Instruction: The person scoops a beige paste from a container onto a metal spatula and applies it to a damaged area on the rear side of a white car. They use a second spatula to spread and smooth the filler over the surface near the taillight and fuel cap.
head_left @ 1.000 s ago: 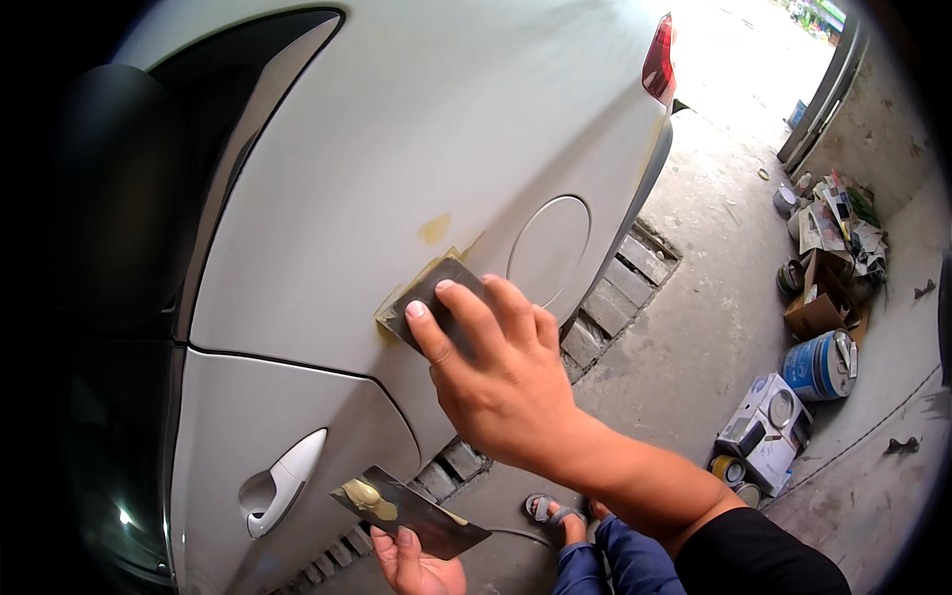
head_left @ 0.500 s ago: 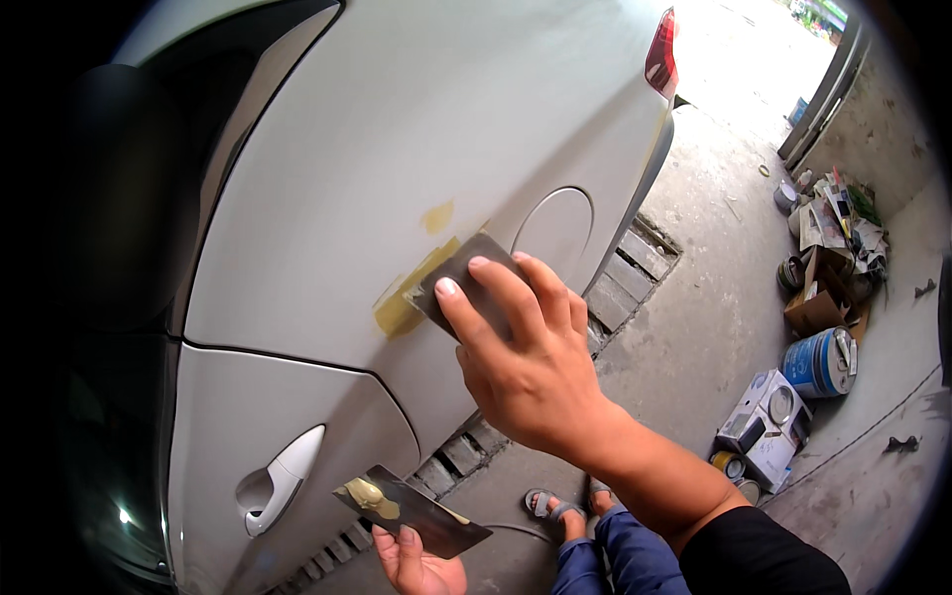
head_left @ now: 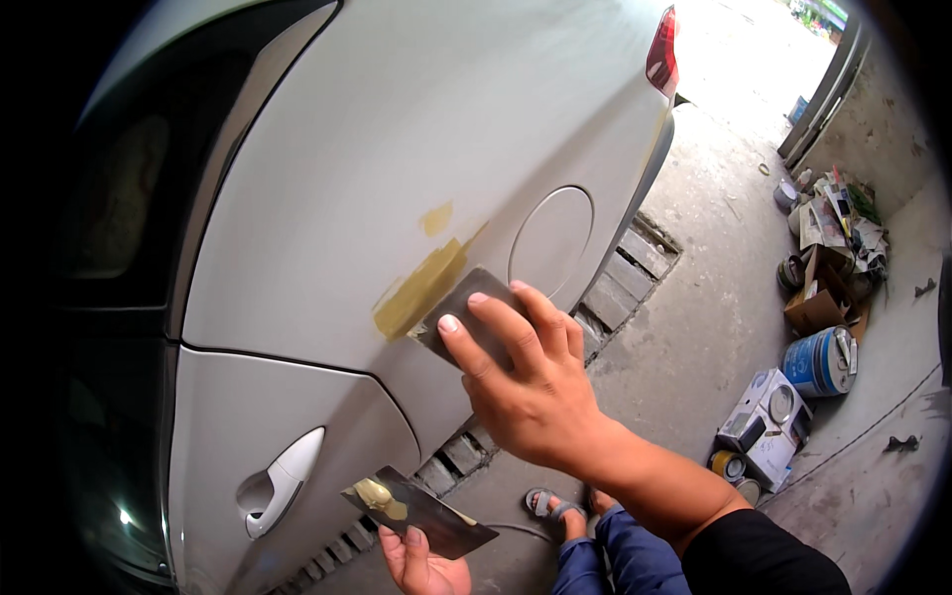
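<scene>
A white car's rear side panel (head_left: 387, 139) carries a smeared yellow filler patch (head_left: 416, 293) and a smaller patch (head_left: 436, 218) above it. My right hand (head_left: 526, 397) is closed on a dark thin spreader (head_left: 458, 352), fingertips on its face, at the lower right edge of the patch. The fuel flap (head_left: 550, 233) is just above the spreader. My left hand (head_left: 421, 560), low in the picture, grips a dark plate (head_left: 436, 521) bearing a lump of yellow filler (head_left: 382, 501), below the panel and right of the door handle (head_left: 288, 476).
A taillight (head_left: 662, 55) is at top. Along the right wall lie cardboard boxes (head_left: 813, 307), a blue drum (head_left: 813, 362), a white box (head_left: 764, 426) and several cans (head_left: 729, 464). A slatted floor channel (head_left: 625, 278) runs beside the car; my sandalled feet (head_left: 555, 511) stand below.
The spreader in my right hand has moved right off the filler patch and then slightly down, exposing more of the smeared patch. My left hand with the plate has shifted slightly right.
</scene>
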The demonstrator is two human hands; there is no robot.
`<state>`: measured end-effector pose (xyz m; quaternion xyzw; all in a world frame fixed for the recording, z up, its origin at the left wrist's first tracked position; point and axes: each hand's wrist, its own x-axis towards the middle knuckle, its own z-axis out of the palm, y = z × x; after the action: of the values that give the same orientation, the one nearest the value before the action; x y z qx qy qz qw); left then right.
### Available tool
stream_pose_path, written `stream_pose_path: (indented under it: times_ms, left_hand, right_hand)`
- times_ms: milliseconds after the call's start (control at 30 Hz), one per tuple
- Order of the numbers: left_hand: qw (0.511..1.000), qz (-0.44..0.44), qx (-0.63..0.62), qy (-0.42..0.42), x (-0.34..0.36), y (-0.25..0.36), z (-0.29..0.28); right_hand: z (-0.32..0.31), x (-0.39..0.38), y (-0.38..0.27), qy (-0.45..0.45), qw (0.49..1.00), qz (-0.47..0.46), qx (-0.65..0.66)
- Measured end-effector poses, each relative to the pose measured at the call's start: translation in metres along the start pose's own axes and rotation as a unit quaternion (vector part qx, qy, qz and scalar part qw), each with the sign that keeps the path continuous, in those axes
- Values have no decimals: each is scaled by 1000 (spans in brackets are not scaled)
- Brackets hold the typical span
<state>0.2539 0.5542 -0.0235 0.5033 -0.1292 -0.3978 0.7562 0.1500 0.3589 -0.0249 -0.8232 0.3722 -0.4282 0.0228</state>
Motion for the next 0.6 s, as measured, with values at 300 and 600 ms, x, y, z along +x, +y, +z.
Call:
stream_pose_path:
  times_ms: [300, 600]
  left_hand:
    - [1000, -2, -5, -3, 3, -5, -7]
    - [1000, -6, 0, -6, 6, -5, -8]
  right_hand:
    - [36, -1, 12, 75, 996, -45, 26]
    - [48, -10, 15, 48, 998, -29, 27]
